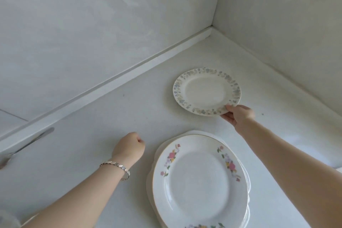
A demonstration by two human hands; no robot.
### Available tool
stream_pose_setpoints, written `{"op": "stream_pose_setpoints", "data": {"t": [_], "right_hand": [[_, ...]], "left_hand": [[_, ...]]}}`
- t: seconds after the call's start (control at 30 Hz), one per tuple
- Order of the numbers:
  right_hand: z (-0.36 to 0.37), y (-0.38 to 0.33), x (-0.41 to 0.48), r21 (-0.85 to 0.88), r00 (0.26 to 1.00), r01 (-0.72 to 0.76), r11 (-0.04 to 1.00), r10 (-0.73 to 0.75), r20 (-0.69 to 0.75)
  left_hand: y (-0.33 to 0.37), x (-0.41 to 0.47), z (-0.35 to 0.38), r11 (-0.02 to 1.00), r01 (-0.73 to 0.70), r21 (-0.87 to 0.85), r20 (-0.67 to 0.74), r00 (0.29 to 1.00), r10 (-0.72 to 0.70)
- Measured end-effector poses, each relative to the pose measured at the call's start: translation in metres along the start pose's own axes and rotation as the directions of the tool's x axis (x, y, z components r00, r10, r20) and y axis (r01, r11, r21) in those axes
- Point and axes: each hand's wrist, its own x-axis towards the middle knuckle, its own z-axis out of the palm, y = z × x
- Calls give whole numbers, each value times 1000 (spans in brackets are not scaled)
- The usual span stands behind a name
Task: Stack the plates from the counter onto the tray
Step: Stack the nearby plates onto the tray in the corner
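The right hand (237, 115) pinches the near rim of the blue-leaf plate (206, 91), which sits far back on the white tabletop (111, 126) near the wall corner. The left hand (129, 147), wearing a silver bracelet (115, 168), is curled into a loose fist holding nothing, beside the pink-flowered plate (199, 183) stacked on the white tray (150, 168). No writing is readable anywhere.

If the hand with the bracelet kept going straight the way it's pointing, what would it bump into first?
Probably nothing on the counter. The left hand points at bare counter left of the blue-rimmed plate, so likely the wall ledge.
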Motion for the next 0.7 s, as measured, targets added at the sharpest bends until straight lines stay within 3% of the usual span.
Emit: {"op": "stream_pose_setpoints", "data": {"t": [0.13,0.3,0.7], "right_hand": [[-24,-10,-42,-16,994,107,994,-107,34],[-81,2,-109,-66,977,149,987,-137,163],[-143,103,-203,19,983,-7,1000,4,181]], "left_hand": [[-12,-27,-7,991,18,-129,-20,1000,-20],[-37,-67,-8,980,5,-199,-33,999,-12],[-79,-145,7,951,69,-302,-7,997,-75]]}}
